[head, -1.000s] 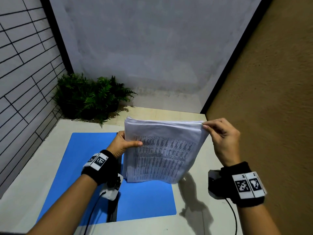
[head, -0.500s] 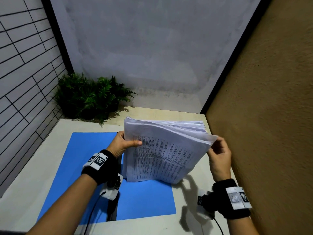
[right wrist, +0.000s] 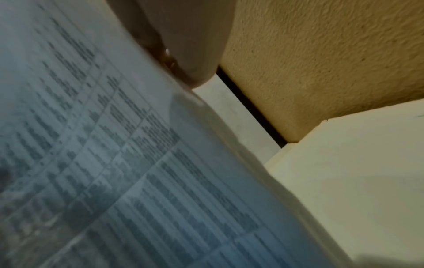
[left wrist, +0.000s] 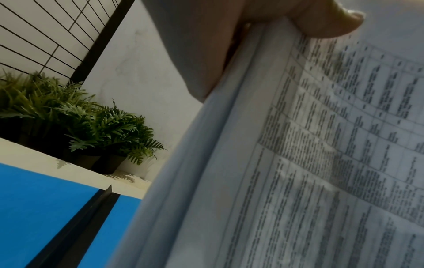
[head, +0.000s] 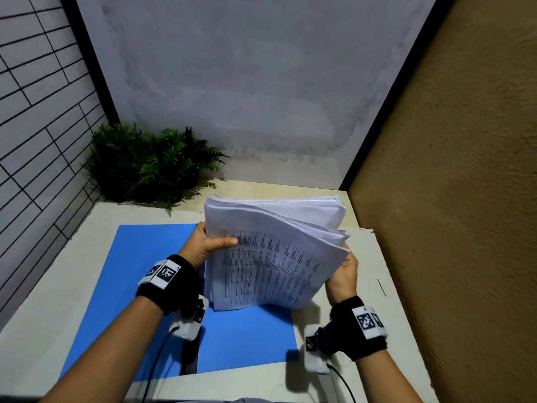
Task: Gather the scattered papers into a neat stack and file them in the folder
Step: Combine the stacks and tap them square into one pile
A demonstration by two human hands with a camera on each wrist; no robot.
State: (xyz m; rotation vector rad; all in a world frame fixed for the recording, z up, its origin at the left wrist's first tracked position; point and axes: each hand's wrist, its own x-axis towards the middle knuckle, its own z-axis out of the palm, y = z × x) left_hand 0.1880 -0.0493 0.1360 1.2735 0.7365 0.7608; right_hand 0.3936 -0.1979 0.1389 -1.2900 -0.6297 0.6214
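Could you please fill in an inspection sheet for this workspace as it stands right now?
Surface: pale table, bare at the right edge.
Job's things: paper stack held upright, bottom edge on the open blue folder; right-side sheets fanned, not yet squared.
Clutter: nothing seen.
Grippers: left hand grips the stack's left edge, thumb on the front sheet; right hand supports the right edge from behind, fingers hidden.
Cables: black cables run from both wrist cameras.
Surroundings: potted ferns at the back left; tiled, grey and tan walls.
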